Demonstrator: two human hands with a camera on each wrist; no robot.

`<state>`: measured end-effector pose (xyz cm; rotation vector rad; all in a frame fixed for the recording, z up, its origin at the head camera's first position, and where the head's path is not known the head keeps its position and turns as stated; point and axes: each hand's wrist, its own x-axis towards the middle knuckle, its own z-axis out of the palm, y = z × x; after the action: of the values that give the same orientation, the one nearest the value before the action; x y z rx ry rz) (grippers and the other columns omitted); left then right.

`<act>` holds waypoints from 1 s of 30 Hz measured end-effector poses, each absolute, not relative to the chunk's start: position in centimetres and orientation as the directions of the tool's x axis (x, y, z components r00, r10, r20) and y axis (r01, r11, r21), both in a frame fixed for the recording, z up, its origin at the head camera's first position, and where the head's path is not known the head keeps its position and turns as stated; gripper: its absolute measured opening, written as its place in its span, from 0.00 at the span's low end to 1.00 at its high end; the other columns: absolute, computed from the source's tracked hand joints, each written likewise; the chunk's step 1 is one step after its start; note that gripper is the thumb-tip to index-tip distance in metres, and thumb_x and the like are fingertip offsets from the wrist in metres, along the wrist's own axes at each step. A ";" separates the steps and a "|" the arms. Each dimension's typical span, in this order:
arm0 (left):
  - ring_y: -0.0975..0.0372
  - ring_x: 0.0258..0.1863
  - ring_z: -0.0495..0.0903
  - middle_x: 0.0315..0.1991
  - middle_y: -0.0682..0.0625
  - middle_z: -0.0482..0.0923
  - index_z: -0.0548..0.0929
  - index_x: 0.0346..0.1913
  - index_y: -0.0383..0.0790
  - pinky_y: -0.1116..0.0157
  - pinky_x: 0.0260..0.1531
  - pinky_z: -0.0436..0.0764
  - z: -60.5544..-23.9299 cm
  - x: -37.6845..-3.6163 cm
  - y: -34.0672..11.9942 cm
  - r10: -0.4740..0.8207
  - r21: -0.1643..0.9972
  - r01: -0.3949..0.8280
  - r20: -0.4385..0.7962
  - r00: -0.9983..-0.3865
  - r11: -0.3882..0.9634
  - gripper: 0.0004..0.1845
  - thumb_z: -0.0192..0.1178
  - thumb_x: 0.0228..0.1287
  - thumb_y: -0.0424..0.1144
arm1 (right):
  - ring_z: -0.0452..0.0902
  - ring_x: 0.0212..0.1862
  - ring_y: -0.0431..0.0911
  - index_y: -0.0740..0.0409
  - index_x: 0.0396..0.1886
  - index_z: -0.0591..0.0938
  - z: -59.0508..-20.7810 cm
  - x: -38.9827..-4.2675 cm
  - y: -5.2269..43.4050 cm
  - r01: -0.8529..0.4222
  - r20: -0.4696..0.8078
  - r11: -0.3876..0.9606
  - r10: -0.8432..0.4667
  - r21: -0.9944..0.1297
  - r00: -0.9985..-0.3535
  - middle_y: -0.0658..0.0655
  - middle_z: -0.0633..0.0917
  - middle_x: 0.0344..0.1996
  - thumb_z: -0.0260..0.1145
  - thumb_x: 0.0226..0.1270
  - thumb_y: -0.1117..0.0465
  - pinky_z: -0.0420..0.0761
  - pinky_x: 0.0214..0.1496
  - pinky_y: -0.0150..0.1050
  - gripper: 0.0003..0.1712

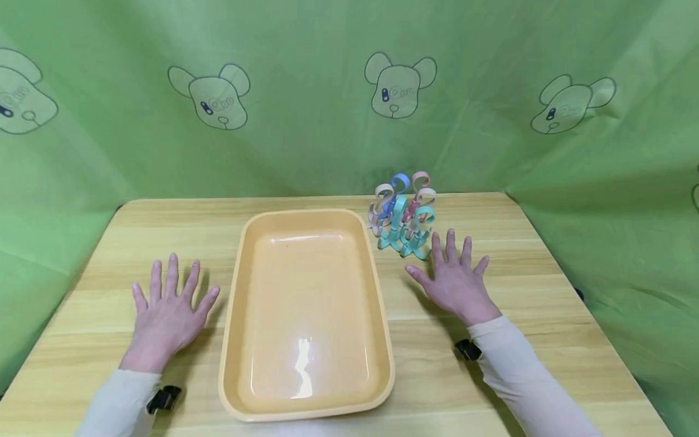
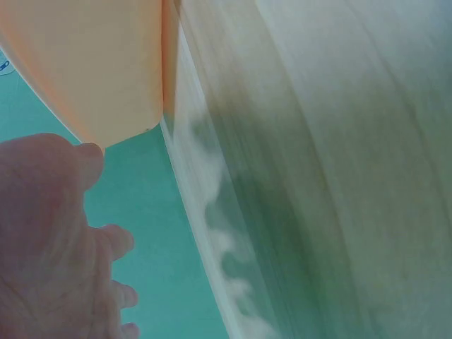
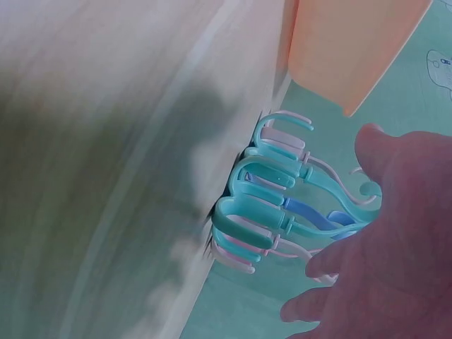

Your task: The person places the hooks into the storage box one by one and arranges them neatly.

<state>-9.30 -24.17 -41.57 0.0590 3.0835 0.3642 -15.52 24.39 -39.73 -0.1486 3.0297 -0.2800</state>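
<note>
An empty orange tray [image 1: 235, 315] lies in the middle of the wooden table [image 1: 546, 285]. My left hand [image 1: 168, 309] rests flat on the table left of the tray, fingers spread, holding nothing. My right hand [image 1: 455, 276] lies flat to the right of the tray, fingers spread. Just beyond its fingertips stands a cluster of hooked plastic clips [image 1: 404, 218] in teal, blue, pink and beige. The right wrist view shows the clips [image 3: 272, 205] close to the hand [image 3: 388, 261]. The left wrist view shows the tray's side [image 2: 92, 63] and the palm [image 2: 49, 247].
A green cloth with bear prints [image 1: 398, 85] hangs behind and around the table. The table's far edge runs just behind the clips. Bare wood shows at both sides of the tray and in front of my hands.
</note>
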 end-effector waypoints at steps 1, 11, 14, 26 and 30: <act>0.44 0.70 0.16 0.75 0.33 0.24 0.48 0.77 0.35 0.31 0.58 0.22 -41.6 -9.3 -24.2 0.042 0.234 0.033 -0.032 -0.999 0.972 0.43 0.29 0.74 0.65 | 0.22 0.70 0.73 0.62 0.78 0.40 -39.7 -15.5 24.4 -0.087 -0.087 0.978 -0.104 -0.188 -0.991 0.73 0.34 0.74 0.36 0.67 0.24 0.27 0.57 0.79 0.58; 0.41 0.71 0.21 0.75 0.35 0.21 0.42 0.78 0.34 0.37 0.66 0.35 -41.1 -9.7 -24.2 0.076 0.363 0.080 0.025 -0.997 0.928 0.43 0.35 0.75 0.62 | 0.42 0.71 0.73 0.72 0.76 0.49 -38.7 -15.7 25.0 -0.105 0.106 0.947 -0.076 -0.305 -0.991 0.78 0.50 0.71 0.47 0.72 0.32 0.46 0.66 0.73 0.54; 0.37 0.72 0.33 0.76 0.35 0.28 0.40 0.78 0.36 0.35 0.65 0.44 -40.4 -9.8 -24.1 0.065 0.503 0.090 0.067 -0.996 0.859 0.42 0.41 0.75 0.59 | 0.57 0.65 0.69 0.73 0.72 0.58 -38.1 -16.3 25.2 -0.181 0.264 0.890 -0.072 -0.418 -0.962 0.76 0.62 0.64 0.56 0.73 0.41 0.61 0.65 0.67 0.45; 0.45 0.69 0.60 0.72 0.36 0.58 0.57 0.74 0.28 0.77 0.57 0.67 -40.3 -10.2 -21.9 0.026 0.945 0.092 0.088 -0.996 0.314 0.35 0.56 0.73 0.43 | 0.72 0.58 0.63 0.67 0.65 0.72 -37.5 -19.8 25.1 -0.392 0.486 0.723 -0.090 -0.568 -0.869 0.66 0.73 0.61 0.66 0.68 0.65 0.73 0.61 0.55 0.28; 0.47 0.69 0.61 0.71 0.35 0.59 0.57 0.73 0.26 0.76 0.57 0.67 -40.6 -10.0 -21.2 0.034 0.967 0.043 0.036 -0.999 0.249 0.34 0.56 0.73 0.41 | 0.73 0.57 0.62 0.65 0.65 0.74 -37.2 -20.4 24.9 -0.390 0.476 0.739 -0.107 -0.549 -0.873 0.65 0.75 0.61 0.67 0.67 0.65 0.74 0.60 0.54 0.27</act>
<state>-9.96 -21.15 -40.61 0.0772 2.4891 1.9278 -20.36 24.91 -37.22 -0.4991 3.3157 -1.2196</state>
